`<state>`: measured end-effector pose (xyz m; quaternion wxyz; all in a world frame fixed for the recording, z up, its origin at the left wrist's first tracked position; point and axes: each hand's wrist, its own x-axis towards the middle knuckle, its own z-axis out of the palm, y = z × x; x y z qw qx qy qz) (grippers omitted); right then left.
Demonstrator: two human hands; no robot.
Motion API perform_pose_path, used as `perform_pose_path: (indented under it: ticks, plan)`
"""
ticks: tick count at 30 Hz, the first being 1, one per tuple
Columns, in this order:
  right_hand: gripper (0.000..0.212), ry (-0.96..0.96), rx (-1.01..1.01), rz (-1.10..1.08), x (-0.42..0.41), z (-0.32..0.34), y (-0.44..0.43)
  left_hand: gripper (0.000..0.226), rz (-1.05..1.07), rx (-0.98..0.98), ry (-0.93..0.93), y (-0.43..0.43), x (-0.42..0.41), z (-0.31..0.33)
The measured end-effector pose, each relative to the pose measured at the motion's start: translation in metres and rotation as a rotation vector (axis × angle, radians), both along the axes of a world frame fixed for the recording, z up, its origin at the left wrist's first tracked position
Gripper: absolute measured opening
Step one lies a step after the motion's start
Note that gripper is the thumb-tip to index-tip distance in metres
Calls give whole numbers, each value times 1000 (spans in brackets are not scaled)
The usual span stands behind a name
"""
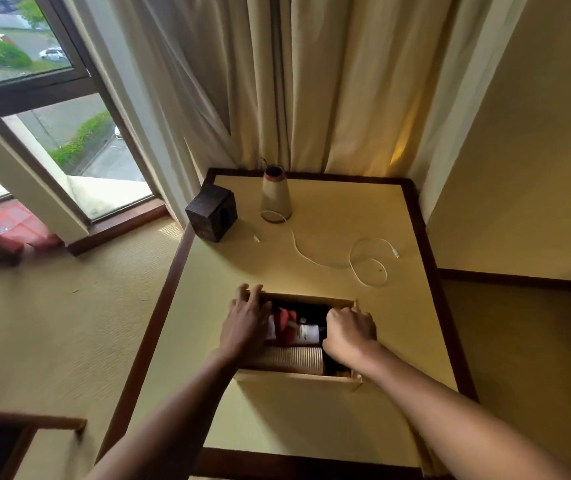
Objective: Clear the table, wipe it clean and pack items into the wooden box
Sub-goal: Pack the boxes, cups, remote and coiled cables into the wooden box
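An open wooden box (297, 382) sits near the front middle of the beige table (228, 268). Inside it lie a ribbed paper cup (294, 359) on its side, a dark bottle with a white label (306, 335) and a red packet (285, 322). My left hand (246, 320) rests over the box's left wall, fingers spread across its far corner. My right hand (349, 333) curls over the right wall, fingers bent down into the box. A white cable (356, 261) lies loose on the table beyond the box.
A cone-shaped lamp (276, 197) stands at the table's back, with a dark wooden cube (212, 212) at the back left corner. Curtains hang behind, a wall stands to the right, a window to the left. Carpet lies left of the table.
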<state>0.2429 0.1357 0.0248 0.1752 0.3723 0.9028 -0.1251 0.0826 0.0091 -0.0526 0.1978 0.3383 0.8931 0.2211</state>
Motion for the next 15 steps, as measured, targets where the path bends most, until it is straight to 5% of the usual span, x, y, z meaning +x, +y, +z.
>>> perform_pose_path:
  ticks: [10,15]
  plan:
    - [33,-60,-69,100,12,-24,-2,50,8,87,-1,-3,1,-6]
    - [28,-92,200,243,15,-24,4,51,3,90,2,-4,2,-6]
